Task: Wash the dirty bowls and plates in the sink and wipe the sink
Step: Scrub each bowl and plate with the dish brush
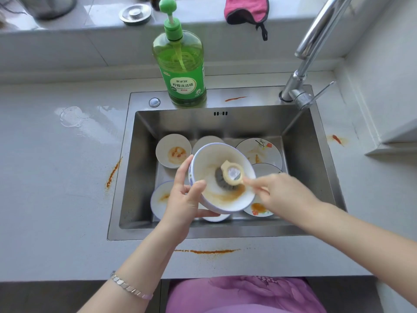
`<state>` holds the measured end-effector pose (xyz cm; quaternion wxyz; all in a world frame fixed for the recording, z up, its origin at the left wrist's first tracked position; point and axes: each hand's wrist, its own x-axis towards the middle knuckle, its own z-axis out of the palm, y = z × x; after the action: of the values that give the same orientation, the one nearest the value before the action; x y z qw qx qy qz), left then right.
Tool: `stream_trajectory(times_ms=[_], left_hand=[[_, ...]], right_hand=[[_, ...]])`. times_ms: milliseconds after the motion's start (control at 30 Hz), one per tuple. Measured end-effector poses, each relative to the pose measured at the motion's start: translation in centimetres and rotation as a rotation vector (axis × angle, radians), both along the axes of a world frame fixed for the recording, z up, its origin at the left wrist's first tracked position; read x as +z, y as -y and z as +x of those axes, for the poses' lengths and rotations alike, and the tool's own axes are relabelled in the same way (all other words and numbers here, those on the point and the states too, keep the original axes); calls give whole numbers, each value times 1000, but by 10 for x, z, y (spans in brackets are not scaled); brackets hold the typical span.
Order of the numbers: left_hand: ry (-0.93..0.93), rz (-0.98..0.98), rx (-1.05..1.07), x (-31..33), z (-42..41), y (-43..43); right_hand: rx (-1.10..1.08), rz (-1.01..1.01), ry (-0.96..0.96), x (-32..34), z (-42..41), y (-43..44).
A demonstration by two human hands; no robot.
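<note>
The right hand is blurred, hiding most of the brush handle. The bowl between the hands covers parts of the plates below.

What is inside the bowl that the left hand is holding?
Inside the bowl are a dish brush, held by the right hand, and an orange smear. The brush covers the bowl's bottom.

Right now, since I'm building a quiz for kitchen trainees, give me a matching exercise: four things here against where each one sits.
Things:
1 dish soap bottle
2 pink cloth
3 dish brush
4 small stained bowl

Places:
A sink floor, back left
B raised ledge
C sink's back rim
D inside the white bowl in the left hand

Pairs: 1-C, 2-B, 3-D, 4-A
</note>
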<state>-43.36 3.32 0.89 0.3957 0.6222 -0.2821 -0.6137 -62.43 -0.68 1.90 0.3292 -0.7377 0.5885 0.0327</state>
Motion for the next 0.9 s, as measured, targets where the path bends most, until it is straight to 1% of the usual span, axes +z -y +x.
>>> stream_trajectory(times_ms=[33, 100, 133, 167, 200, 233, 267, 333, 367, 400, 433, 500, 533, 567, 600, 633, 667, 700, 733, 767, 800, 833, 900], left_hand=[[10, -2, 6, 0, 1, 2], [20, 0, -14, 1, 0, 2], [10, 3, -25, 2, -2, 1], [-7, 8, -32, 2, -2, 0], [-18, 10, -32, 2, -2, 0], [-15, 10, -24, 2, 0, 0], [-3, 7, -12, 2, 2, 1], [21, 12, -10, 1, 3, 3], [23, 20, -25, 1, 2, 3], [18, 28, -46, 1, 1, 1], [10, 39, -68, 1, -1, 1], [7, 61, -88, 3, -1, 1], [24, 64, -87, 4, 1, 2], [45, 63, -76, 4, 4, 4], [65, 55, -52, 6, 8, 6], [84, 41, -26, 7, 11, 8], [107, 18, -3, 8, 14, 11], [134, -8, 13, 9, 15, 13], [159, -31, 19, 10, 15, 14], [177, -46, 14, 10, 14, 14], [182, -53, 2, 9, 12, 14], [177, -49, -8, 8, 11, 13], [160, -39, -24, 7, 11, 10]], right_hand=[[24, 56, 42, 0, 3, -7], [40, 178, 250, 6, 17, -21], [17, 182, 299, 6, 20, -18], [-13, 146, 265, 6, 17, -10], [-24, 81, 188, 6, 13, -4], [2, 39, 81, 4, 9, -1], [29, 46, 38, 4, 7, -1], [66, 157, 153, 10, 16, -11], [90, 158, 201, 13, 22, -14], [113, 93, 210, 12, 26, -13], [149, 10, 145, 11, 26, -6], [259, -193, -117, 10, 22, 11], [318, -333, -210, 9, 18, 18], [383, -412, -295, 9, 16, 22], [431, -441, -353, 15, 15, 23], [455, -425, -406, 18, 14, 23], [466, -326, -413, 19, 14, 21], [399, -219, -353, 19, 13, 18], [343, -25, -257, 19, 13, 13], [273, 106, -103, 20, 15, 9], [210, 196, 35, 19, 20, 5], [142, 310, 144, 20, 22, 4], [9, 540, 259, 22, 18, 9]])
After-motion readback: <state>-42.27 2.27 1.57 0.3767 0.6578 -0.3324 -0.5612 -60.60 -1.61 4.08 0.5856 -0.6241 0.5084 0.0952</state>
